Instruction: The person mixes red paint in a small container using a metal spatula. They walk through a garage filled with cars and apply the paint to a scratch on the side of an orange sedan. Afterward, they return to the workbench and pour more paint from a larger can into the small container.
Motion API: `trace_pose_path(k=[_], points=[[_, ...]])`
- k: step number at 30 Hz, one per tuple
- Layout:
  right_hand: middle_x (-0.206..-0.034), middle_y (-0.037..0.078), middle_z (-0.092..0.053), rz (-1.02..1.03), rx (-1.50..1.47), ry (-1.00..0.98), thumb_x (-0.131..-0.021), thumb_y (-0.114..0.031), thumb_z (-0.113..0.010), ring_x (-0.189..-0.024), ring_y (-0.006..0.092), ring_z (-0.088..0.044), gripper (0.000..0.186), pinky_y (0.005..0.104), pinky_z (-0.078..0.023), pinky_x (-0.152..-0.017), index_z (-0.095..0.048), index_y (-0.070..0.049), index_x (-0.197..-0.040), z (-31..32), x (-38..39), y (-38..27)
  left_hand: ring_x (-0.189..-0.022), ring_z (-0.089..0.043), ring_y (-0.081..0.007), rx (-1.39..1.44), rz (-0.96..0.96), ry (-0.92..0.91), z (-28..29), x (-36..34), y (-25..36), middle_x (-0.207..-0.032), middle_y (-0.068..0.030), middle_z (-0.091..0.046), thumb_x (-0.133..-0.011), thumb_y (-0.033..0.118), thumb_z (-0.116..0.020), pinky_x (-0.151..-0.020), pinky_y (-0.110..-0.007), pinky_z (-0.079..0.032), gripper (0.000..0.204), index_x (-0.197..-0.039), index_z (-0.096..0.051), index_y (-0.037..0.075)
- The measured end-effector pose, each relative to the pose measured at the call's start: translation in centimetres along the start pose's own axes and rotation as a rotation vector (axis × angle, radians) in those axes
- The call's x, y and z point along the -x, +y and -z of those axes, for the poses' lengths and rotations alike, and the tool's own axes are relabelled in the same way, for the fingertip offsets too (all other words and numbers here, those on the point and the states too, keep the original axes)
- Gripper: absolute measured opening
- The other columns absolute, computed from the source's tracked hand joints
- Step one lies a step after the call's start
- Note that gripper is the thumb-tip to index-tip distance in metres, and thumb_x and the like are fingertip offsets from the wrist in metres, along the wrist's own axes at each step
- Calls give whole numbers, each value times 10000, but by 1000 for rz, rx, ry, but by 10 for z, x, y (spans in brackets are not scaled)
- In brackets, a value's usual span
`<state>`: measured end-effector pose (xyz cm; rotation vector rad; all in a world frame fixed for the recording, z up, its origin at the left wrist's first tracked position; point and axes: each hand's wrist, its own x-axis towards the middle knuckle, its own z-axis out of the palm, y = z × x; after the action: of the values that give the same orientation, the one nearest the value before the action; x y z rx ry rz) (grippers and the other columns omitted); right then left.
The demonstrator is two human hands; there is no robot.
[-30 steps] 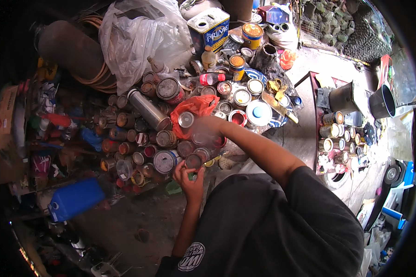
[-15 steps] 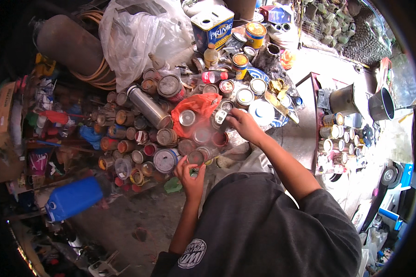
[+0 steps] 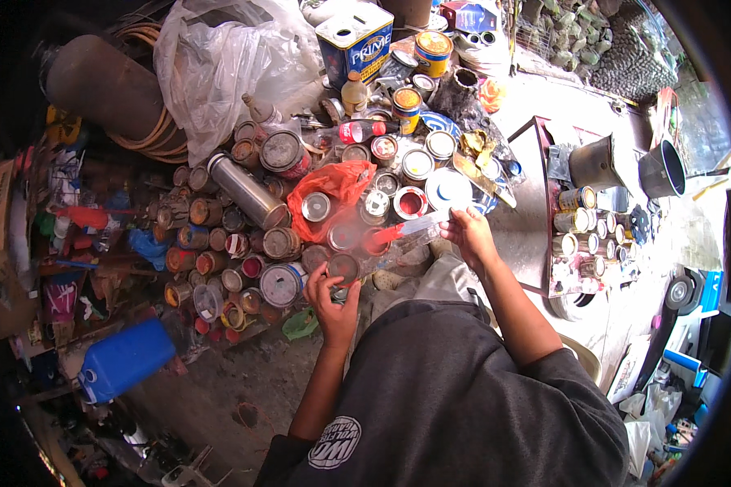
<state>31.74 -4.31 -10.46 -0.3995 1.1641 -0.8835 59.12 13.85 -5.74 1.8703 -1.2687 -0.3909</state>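
Note:
My right hand [image 3: 469, 235] pinches the pale end of a flat stick [image 3: 410, 230], whose other end is coated in wet-looking red. That red end lies over an open paint can [image 3: 375, 242] with red inside. My left hand [image 3: 333, 302] curls its fingers and thumb around the near side of a round-topped can [image 3: 343, 268]; its contents are hard to make out. Behind the stick stands another can [image 3: 412, 202], open with red in it. An orange-red plastic bag [image 3: 329, 191] holds a round-lidded can [image 3: 316, 206] close by.
Paint cans crowd the surface, with a steel flask [image 3: 248, 191] lying among them. A rectangular tin [image 3: 354, 42] and a clear plastic bag [image 3: 227, 73] stand behind. A blue jerrycan [image 3: 127, 355] is at left. More cans [image 3: 585, 223] and a black bucket [image 3: 663, 169] are at right.
My right hand has drawn back toward me and to the right; the stick, upright and dark before, is now tilted and shows its red end. My left hand stays by the can.

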Motion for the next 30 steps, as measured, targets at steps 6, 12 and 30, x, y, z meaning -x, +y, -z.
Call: trace_pose_path(k=[6, 12, 30], points=[[-980, 92, -646, -142, -159, 21, -1045, -100, -526, -803, 200, -686, 138, 330, -618, -699, -585, -31, -1150, 7, 6, 11, -1285, -478, -319, 53, -17, 22, 5, -1, 2, -1449, -142, -531, -858, 142, -805, -1030, -450, -393, 407, -1166, -553, 60], [-994, 78, -650, -137, -157, -3, -1051, -114, -535, -825, 184, -683, 149, 324, -615, -702, -588, -40, -1169, 4, 11, 12, -1284, -473, -295, 116, -11, 15, 7, 1, -3, -1481, -162, -502, -896, 121, -747, -1018, -416, -400, 440, -1251, -501, 42], [-997, 65, -660, -72, -187, 3, -1069, -132, -518, -837, 154, -678, 116, 296, -592, -725, -583, -57, -1130, 14, 17, 35, -1269, -464, -310, 188, -3, -65, 3, 5, -7, -1506, -201, -482, -917, 112, -685, -993, -402, -435, 450, -1299, -471, 8]])
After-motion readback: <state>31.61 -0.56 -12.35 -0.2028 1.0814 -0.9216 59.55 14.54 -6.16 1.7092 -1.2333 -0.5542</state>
